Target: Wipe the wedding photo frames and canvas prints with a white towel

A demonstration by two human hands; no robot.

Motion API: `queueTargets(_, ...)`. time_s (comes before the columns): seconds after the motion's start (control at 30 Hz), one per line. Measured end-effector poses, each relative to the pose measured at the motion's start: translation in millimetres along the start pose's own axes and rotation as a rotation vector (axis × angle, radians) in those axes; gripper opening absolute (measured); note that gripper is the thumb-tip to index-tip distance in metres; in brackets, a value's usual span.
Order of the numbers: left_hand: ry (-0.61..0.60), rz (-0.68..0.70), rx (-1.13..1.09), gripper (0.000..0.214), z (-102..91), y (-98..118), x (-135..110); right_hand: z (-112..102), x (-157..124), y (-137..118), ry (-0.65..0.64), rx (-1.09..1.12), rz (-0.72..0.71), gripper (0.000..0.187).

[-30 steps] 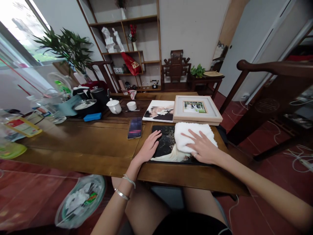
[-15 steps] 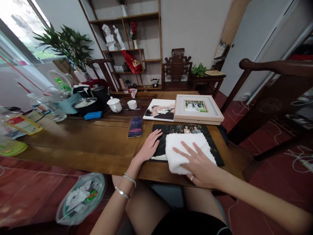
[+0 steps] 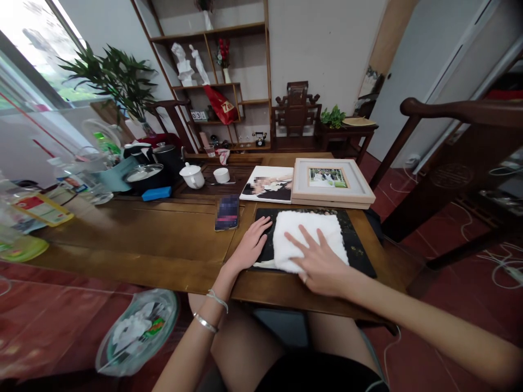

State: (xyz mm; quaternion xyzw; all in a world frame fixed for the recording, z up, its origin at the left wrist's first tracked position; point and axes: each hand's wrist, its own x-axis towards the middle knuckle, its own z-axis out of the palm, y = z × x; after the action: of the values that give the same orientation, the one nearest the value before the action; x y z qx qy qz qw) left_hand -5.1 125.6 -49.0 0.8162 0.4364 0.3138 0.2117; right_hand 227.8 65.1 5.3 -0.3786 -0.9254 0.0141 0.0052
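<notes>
A dark photo print [image 3: 359, 253] lies flat on the wooden table [image 3: 163, 239] in front of me. On top of it lies a folded white towel [image 3: 310, 231]. My right hand [image 3: 316, 264] lies flat on the towel's near edge with fingers spread, pressing it onto the print. Holding down the print's left edge is my left hand [image 3: 250, 245], fingers stretched flat. Just behind the print stand a pale framed photo [image 3: 330, 185] and an unframed print [image 3: 267, 185].
A phone [image 3: 227, 213] lies left of the print. Further left are a white teapot [image 3: 192, 175], a cup [image 3: 221, 175], black pots [image 3: 143, 177] and plastic items. A dark wooden chair [image 3: 461, 141] stands at right. A bin [image 3: 137, 332] sits on the red floor.
My right hand slid the towel from the print's upper right toward me and left, then back up over the middle. The left hand stayed put.
</notes>
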Motion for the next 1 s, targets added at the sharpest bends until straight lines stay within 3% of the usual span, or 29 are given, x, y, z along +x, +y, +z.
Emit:
queueTargets(0.1, 0.01, 0.019, -0.006, 0.04, -0.6, 0.8, -0.2, 1.6, -22.3, -22.5, -0.013, 0.053, -0.076, 0.037)
queueTargets(0.17, 0.011, 0.019, -0.006, 0.04, -1.0, 1.1, -0.4, 1.2, -23.8, -22.6, -0.026, 0.067, -0.078, 0.038)
queueTargets(0.37, -0.005, 0.006, -0.002, 0.041, 0.2, -1.7, -0.4, -3.1, 31.7, 19.2, -0.018, -0.026, 0.161, 0.049)
queueTargets(0.47, 0.0, 0.014, -0.006, 0.039, 1.9, -4.6, 0.0, -5.6, 56.1, 25.2, -0.003, -0.061, 0.223, 0.05)
queueTargets(0.57, 0.005, 0.02, -0.023, 0.039, 3.0, -6.5, 0.1, -5.7, 56.1, 5.3, -0.006, -0.061, 0.218, 0.051)
queueTargets(0.8, 0.015, 0.046, -0.057, 0.039, -0.9, -3.3, -1.0, 0.7, 5.2, -70.8, -0.03, 0.04, 0.072, 0.039)
queueTargets(0.9, 0.013, 0.035, -0.05, 0.04, -1.5, -2.4, -1.3, 0.4, 5.2, -68.5, -0.019, 0.06, 0.071, 0.038)
queueTargets(1.0, 0.012, 0.016, -0.034, 0.04, 0.0, -2.7, -1.3, -2.7, 24.3, -42.4, -0.025, 0.026, 0.195, 0.04)
